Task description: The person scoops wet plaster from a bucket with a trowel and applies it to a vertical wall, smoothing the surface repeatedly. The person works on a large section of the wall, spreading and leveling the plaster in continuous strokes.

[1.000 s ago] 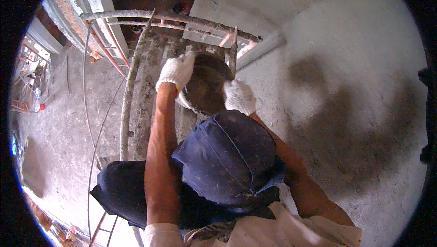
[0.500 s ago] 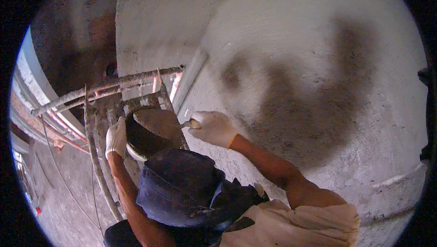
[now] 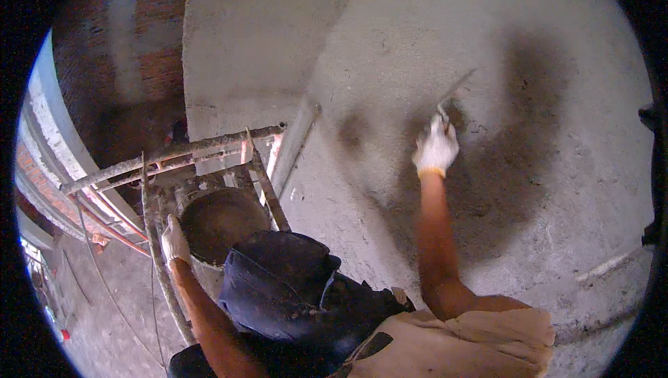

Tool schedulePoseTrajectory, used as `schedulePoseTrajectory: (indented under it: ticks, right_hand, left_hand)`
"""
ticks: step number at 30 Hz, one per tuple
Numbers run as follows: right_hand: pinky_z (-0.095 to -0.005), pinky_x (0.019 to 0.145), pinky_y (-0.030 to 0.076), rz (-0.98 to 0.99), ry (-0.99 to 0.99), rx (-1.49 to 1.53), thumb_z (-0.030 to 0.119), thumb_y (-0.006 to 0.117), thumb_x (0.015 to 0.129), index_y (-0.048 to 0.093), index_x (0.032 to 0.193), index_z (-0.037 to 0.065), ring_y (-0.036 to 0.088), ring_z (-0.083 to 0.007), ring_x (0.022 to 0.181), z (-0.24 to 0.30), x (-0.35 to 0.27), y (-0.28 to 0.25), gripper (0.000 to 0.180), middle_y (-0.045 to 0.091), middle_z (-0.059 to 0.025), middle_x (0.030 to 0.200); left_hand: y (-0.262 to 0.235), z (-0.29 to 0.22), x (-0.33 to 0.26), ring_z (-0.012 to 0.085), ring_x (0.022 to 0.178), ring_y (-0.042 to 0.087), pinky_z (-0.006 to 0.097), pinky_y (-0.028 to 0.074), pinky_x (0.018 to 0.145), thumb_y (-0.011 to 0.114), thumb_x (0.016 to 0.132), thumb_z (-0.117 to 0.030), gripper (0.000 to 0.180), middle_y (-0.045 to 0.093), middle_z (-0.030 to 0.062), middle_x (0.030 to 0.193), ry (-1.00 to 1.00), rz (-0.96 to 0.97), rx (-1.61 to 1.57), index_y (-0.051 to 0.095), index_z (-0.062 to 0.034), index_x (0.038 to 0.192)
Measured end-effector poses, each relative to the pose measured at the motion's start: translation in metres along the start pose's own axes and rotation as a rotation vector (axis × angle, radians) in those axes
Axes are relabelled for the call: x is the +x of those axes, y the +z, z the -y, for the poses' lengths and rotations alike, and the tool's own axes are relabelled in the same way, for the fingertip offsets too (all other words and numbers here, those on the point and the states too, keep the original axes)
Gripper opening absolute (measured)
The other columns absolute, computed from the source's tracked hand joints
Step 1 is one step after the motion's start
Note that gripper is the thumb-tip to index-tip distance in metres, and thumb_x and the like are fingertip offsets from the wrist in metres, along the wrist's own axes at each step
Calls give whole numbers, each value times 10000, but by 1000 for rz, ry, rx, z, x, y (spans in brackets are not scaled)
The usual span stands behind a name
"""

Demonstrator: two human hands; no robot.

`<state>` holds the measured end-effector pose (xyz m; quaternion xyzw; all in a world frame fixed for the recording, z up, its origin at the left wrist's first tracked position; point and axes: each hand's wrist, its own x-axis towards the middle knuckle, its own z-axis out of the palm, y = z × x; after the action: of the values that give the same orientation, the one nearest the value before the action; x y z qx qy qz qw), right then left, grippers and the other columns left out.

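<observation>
My right hand (image 3: pixel 437 147), in a white knitted glove, is closed round the handle of a trowel (image 3: pixel 457 85). The trowel's thin blade shows nearly edge-on against the grey plastered wall (image 3: pixel 390 44), beside a darker, damp-looking patch. Lower left, my gloved left hand (image 3: pixel 175 241) grips the near-left rim of a round bucket (image 3: pixel 226 221). Brownish-grey mortar seems to lie inside the bucket. Dark cloth over my legs covers part of its near right side.
The bucket rests on a scaffold (image 3: pixel 149 204) of rough, mortar-caked bars. A long rail (image 3: pixel 174 152) crosses behind it. A pale strip (image 3: pixel 292 145) runs down the wall's corner. Bare brickwork (image 3: pixel 163 51) stands far left; the floor (image 3: pixel 104 294) lies well below.
My right hand has swung the trowel up and right, from the bucket to the wall. The grey load seen over the bucket's mouth is gone from there. My left hand stays at the rim.
</observation>
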<state>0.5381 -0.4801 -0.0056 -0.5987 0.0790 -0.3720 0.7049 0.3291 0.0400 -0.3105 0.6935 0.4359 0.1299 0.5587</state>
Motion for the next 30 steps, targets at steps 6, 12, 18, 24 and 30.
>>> schedulePoseTrajectory:
  ticks: [6,12,18,24,30]
  right_hand:
    - [-401,725,523,830,13,-949,250,726,947,703,1160,73,647,-227,793,-36,-136,-36,278,672,-107,842]
    - [-488,746,561,1390,-908,-1072,234,727,847,717,1017,109,724,-337,932,-133,-240,44,211,744,-114,988]
    - [-509,913,554,1688,-415,-1416,317,757,895,718,1117,128,677,-358,1166,-203,-307,76,294,700,-160,1184]
    - [-519,889,548,1634,-47,-1169,346,714,914,669,1090,93,699,-401,1042,-159,-297,48,311,728,-192,1045]
    - [-545,712,539,1553,-513,-737,412,742,901,649,1088,78,709,-428,805,-71,-229,81,395,716,-195,857]
  left_hand:
    - [2,-16,-9,504,1150,662,529,486,970,393,1090,-534,637,701,336,1188,136,25,266,717,4,1203]
    - [-1,-37,-36,468,1146,678,463,498,990,435,1055,-596,692,731,301,1123,-26,-48,111,738,17,1163]
    - [-9,-53,-42,450,1176,680,459,491,1016,427,1040,-596,694,735,286,1161,-16,61,149,725,0,1231]
    - [-9,-33,-24,314,1092,708,440,499,972,459,1029,-653,765,767,216,1115,8,66,229,743,46,1155]
    - [-17,-19,-8,229,1041,645,398,493,943,474,1086,-576,706,742,135,1151,21,189,-14,670,62,1316]
